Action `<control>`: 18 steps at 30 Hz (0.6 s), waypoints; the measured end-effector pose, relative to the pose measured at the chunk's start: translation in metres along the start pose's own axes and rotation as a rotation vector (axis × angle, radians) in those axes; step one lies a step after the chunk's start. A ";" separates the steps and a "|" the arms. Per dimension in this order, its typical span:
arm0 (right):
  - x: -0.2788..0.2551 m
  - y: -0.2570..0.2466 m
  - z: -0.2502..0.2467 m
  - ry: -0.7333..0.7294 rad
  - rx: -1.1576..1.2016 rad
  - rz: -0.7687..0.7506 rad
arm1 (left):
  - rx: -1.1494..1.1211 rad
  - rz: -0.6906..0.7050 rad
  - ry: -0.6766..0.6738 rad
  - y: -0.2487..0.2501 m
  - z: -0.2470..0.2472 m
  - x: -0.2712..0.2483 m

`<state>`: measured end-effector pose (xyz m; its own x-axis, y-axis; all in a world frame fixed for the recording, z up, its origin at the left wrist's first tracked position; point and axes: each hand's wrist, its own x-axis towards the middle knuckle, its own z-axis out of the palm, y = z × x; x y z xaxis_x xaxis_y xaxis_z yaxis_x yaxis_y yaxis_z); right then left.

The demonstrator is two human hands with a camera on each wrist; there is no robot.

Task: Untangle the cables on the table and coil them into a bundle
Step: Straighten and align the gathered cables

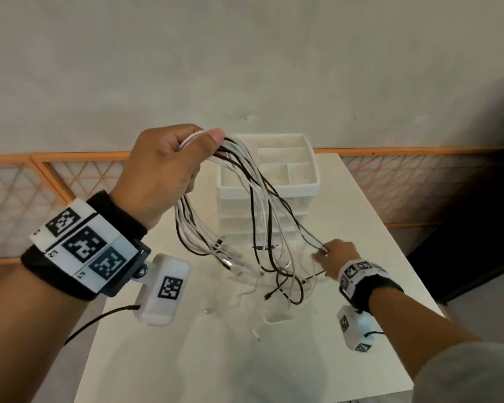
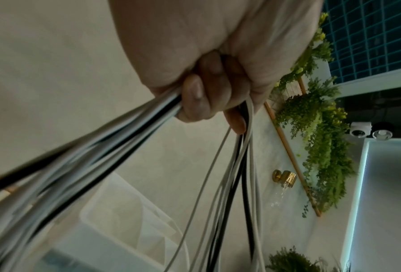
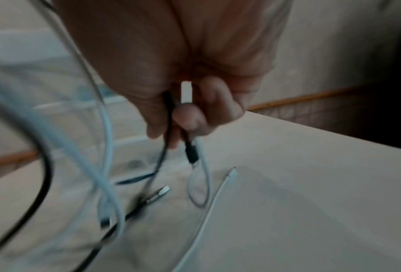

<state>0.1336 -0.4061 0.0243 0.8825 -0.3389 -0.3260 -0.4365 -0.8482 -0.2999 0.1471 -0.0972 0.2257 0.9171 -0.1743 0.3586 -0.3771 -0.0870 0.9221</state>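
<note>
My left hand (image 1: pixel 169 167) is raised above the white table (image 1: pixel 163 359) and grips a bunch of white and black cables (image 1: pixel 253 199) that droop in loops from my fist (image 2: pixel 209 92). Their loose ends and plugs lie tangled on the table (image 1: pixel 274 280). Lower and to the right, my right hand (image 1: pixel 336 255) pinches a few strands of the same cables just above the table. In the right wrist view its curled fingers (image 3: pixel 190 117) hold a black cable (image 3: pixel 165 147) and a white plug (image 3: pixel 186 91). A silver-tipped plug (image 3: pixel 160 193) hangs below.
A white drawer organiser (image 1: pixel 269 181) with open top compartments stands at the back of the table, behind the hanging cables. An orange lattice fence (image 1: pixel 41 181) runs along the wall. The table's right edge (image 1: pixel 413 274) drops to a dark floor.
</note>
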 end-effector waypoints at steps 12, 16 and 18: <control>-0.031 -0.013 -0.072 0.188 0.376 -0.254 | 0.333 -0.055 -0.064 -0.010 0.014 0.002; -0.100 -0.097 -0.109 0.169 0.438 -0.630 | 0.555 0.041 -0.272 -0.008 0.040 -0.001; -0.104 -0.116 -0.100 0.273 0.245 -0.604 | 0.635 0.085 -0.357 -0.005 0.049 -0.005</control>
<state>0.1103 -0.3128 0.1825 0.9812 0.0451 0.1876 0.1448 -0.8151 -0.5609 0.1380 -0.1439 0.2118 0.8240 -0.5054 0.2561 -0.5469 -0.5916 0.5924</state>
